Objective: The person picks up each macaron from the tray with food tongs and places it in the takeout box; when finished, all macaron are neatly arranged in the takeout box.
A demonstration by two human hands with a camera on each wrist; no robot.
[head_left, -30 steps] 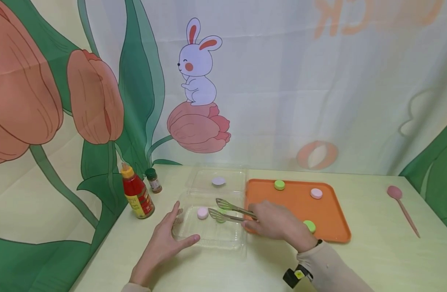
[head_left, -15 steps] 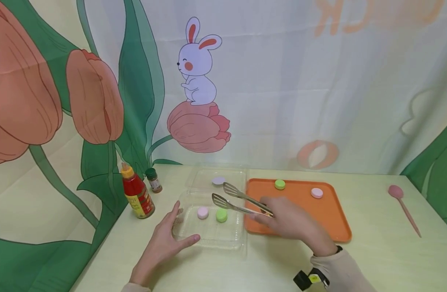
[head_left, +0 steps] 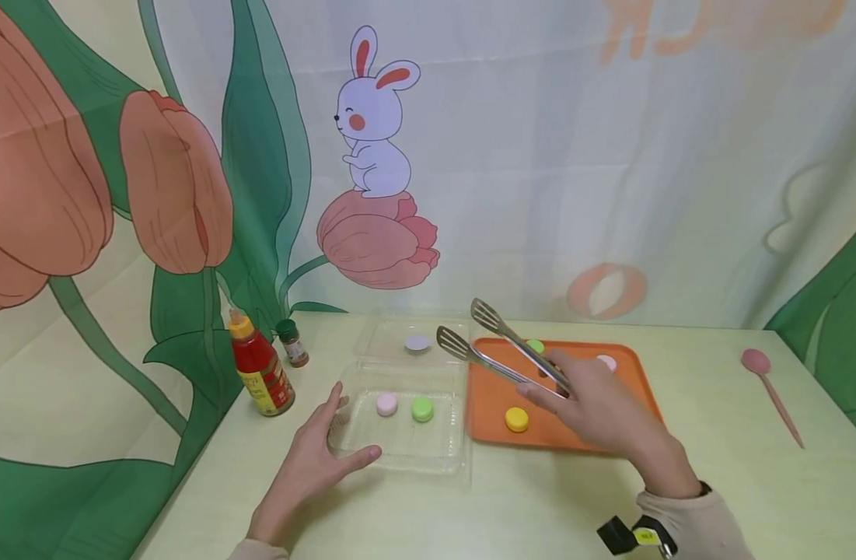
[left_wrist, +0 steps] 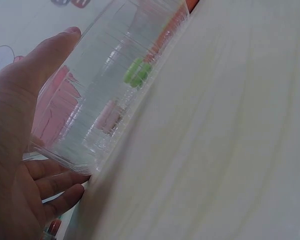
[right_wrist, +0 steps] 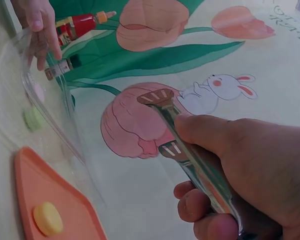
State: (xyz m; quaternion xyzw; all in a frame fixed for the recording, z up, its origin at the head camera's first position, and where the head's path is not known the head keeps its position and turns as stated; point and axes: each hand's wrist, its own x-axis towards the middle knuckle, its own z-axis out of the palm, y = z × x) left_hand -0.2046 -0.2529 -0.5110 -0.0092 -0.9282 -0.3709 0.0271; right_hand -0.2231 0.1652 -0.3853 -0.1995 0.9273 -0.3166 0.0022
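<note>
My right hand (head_left: 606, 400) grips metal tongs (head_left: 456, 343) over the orange tray (head_left: 560, 445). Their slotted ends stand apart with nothing between them. On the tray lie a yellow macaron (head_left: 516, 419), a green macaron (head_left: 535, 345) at the back and a pink macaron (head_left: 607, 362), partly hidden by my right hand. A clear plastic clamshell box (head_left: 407, 465) stands left of the tray, its lid laid back. Inside it sit a pink macaron (head_left: 386, 403) and a green macaron (head_left: 422, 408). My left hand (left_wrist: 20, 115) touches the box's left side, thumb and fingers spread around its near corner.
A red sauce bottle (head_left: 260, 369) and a small green-capped spice jar (head_left: 292, 344) stand at the table's left edge. A pink spoon (head_left: 770, 389) lies far right. A pale round spot (head_left: 417, 342) shows on the lid. Behind the table hangs a printed cloth (head_left: 504, 171).
My right hand has drawn the tongs up and right, away from the box to above the tray. The green macaron stays in the box, uncovered by the tongs. My left hand holds its place.
</note>
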